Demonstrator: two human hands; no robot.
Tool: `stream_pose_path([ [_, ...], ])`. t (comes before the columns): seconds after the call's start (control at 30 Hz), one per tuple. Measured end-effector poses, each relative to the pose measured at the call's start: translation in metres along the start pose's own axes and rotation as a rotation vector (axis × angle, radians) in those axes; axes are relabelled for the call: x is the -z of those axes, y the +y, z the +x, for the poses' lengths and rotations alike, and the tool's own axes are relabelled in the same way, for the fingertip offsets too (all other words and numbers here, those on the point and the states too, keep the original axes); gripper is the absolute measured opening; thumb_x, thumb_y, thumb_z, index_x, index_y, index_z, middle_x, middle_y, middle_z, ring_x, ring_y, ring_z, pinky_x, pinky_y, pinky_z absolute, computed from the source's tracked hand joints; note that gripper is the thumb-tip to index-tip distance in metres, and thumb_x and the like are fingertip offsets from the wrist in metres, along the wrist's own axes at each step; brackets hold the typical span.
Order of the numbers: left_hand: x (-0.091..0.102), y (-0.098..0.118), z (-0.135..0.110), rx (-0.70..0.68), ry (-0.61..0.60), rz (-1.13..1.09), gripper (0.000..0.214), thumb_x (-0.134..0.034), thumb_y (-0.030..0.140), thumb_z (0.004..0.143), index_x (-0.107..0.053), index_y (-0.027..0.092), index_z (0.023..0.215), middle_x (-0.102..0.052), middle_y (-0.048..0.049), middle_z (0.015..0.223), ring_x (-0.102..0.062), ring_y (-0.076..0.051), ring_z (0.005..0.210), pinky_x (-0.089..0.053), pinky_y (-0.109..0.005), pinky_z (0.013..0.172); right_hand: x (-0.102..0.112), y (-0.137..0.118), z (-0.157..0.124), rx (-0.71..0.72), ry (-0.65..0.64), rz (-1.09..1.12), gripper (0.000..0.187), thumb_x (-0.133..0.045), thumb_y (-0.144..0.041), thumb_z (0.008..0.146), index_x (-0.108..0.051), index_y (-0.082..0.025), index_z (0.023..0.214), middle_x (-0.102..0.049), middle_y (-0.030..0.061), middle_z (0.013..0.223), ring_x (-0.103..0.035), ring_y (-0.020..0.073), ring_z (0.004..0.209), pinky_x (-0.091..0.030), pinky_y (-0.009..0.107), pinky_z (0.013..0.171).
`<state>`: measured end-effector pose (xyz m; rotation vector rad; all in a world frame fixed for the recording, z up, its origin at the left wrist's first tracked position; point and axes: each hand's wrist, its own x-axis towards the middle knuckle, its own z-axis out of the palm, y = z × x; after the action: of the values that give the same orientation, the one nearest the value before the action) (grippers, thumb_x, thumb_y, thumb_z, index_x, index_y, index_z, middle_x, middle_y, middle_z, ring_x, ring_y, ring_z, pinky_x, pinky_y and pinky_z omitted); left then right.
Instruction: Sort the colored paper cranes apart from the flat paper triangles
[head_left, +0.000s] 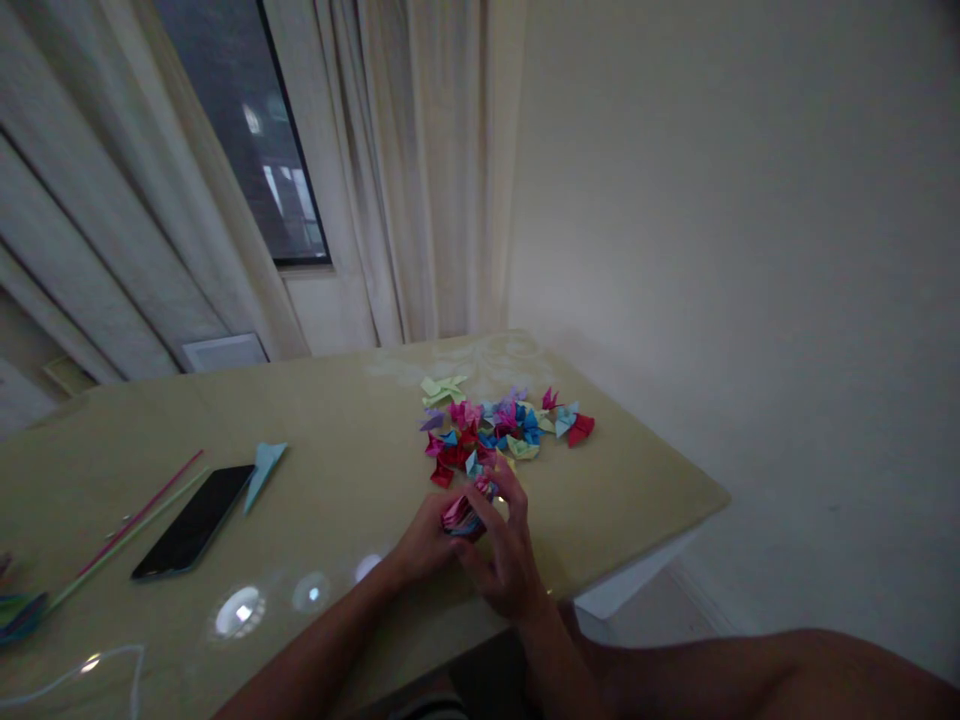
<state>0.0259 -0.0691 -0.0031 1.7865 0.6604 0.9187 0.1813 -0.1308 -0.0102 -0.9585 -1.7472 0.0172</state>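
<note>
Close to the table's front edge, my left hand [429, 541] is closed round a small stack of folded colored paper [461, 515], pink and blue at its edges. My right hand [504, 545] comes in from the right with bent fingers on the same stack. Just beyond my fingertips lies a heap of small origami pieces [517, 428] in red, blue, pink, purple and pale green, several of them shaped like cranes. At the back of the heap is a flat pale green folded piece [444, 389]. My fingers hide part of the stack.
To the left on the shiny table [337, 430] lie a black phone [196, 520], a light blue folded paper [264, 474], a pink stick [142, 513] and a pale green stick [127, 540]. A white cable [97, 662] lies front left. Curtains [420, 170] and a wall [720, 250] border the table.
</note>
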Motion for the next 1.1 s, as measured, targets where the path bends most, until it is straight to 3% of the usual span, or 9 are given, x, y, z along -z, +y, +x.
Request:
stream_pose_path([
  [0.07,0.001,0.001,0.001,-0.011,-0.010,0.006,0.050,-0.071,0.064,0.086,-0.070,0.015,0.089,-0.071,-0.0049,0.081,-0.062,-0.021,0.075,-0.051,-0.030,0.072,0.001,0.000,0.001,-0.025,0.013,0.053,0.066,-0.063,-0.031,0.101,-0.038,-0.033,0.162,-0.018,0.0145,0.172,-0.042,0.0373,0.151,-0.050,0.057,0.114],
  [0.27,0.002,-0.007,0.000,-0.038,0.011,0.115,0.045,-0.067,0.060,0.091,-0.072,0.015,0.093,-0.071,-0.0053,0.082,-0.062,-0.020,0.074,-0.051,-0.029,0.071,0.001,0.002,0.003,-0.054,-0.037,0.075,0.062,-0.070,-0.039,0.097,-0.049,-0.028,0.154,-0.026,0.0163,0.172,-0.043,0.0377,0.151,-0.051,0.053,0.113],
  [0.43,0.001,-0.014,-0.004,-0.102,-0.041,0.185,0.052,-0.063,0.067,0.088,-0.063,0.017,0.073,-0.061,-0.0024,0.067,-0.050,-0.017,0.061,-0.044,-0.028,0.058,-0.002,0.004,0.003,-0.007,-0.151,0.084,0.067,-0.073,-0.041,0.095,-0.046,-0.027,0.156,-0.051,0.0165,0.158,-0.058,0.0314,0.139,-0.055,0.047,0.109],
  [0.6,-0.001,-0.017,-0.004,-0.016,-0.050,0.237,0.040,-0.062,0.052,0.088,-0.063,0.017,0.069,-0.064,-0.0039,0.068,-0.054,-0.018,0.062,-0.043,-0.028,0.061,-0.004,0.006,0.002,-0.040,-0.120,0.026,0.034,-0.070,-0.032,0.097,-0.065,-0.024,0.129,-0.073,0.0119,0.132,-0.070,0.0273,0.116,-0.059,0.043,0.097],
  [0.7,-0.004,-0.018,-0.003,-0.012,-0.046,0.263,0.033,-0.061,0.043,0.085,-0.062,0.016,0.067,-0.064,-0.0035,0.066,-0.054,-0.017,0.060,-0.041,-0.027,0.060,-0.004,0.004,0.002,-0.037,-0.069,0.005,0.024,-0.069,-0.030,0.095,-0.068,-0.022,0.117,-0.075,0.0120,0.126,-0.071,0.0272,0.107,-0.059,0.042,0.092],
  [0.87,-0.007,-0.017,-0.002,0.021,0.001,0.305,0.026,-0.058,0.034,0.080,-0.058,0.016,0.062,-0.060,-0.0015,0.060,-0.049,-0.014,0.057,-0.036,-0.025,0.058,-0.004,0.001,0.003,-0.043,-0.043,0.018,0.022,-0.067,-0.026,0.093,-0.067,-0.023,0.115,-0.075,0.0117,0.122,-0.070,0.0272,0.104,-0.059,0.042,0.090],
  [0.97,-0.007,-0.014,-0.001,0.012,0.000,0.272,0.018,-0.058,0.028,0.079,-0.061,0.015,0.067,-0.064,-0.0019,0.065,-0.052,-0.014,0.061,-0.039,-0.024,0.061,-0.003,0.001,0.003,-0.056,-0.046,0.026,0.024,-0.066,-0.025,0.094,-0.066,-0.024,0.118,-0.074,0.0116,0.125,-0.070,0.0278,0.106,-0.059,0.043,0.091],
  [1.1,-0.006,-0.016,-0.003,-0.023,-0.048,0.335,0.025,-0.056,0.031,0.083,-0.060,0.016,0.064,-0.063,-0.0022,0.063,-0.051,-0.014,0.059,-0.040,-0.024,0.061,-0.002,0.001,0.002,-0.038,-0.071,0.030,0.041,-0.062,-0.024,0.096,-0.059,-0.025,0.137,-0.072,0.0112,0.131,-0.069,0.0286,0.112,-0.059,0.045,0.096],
])
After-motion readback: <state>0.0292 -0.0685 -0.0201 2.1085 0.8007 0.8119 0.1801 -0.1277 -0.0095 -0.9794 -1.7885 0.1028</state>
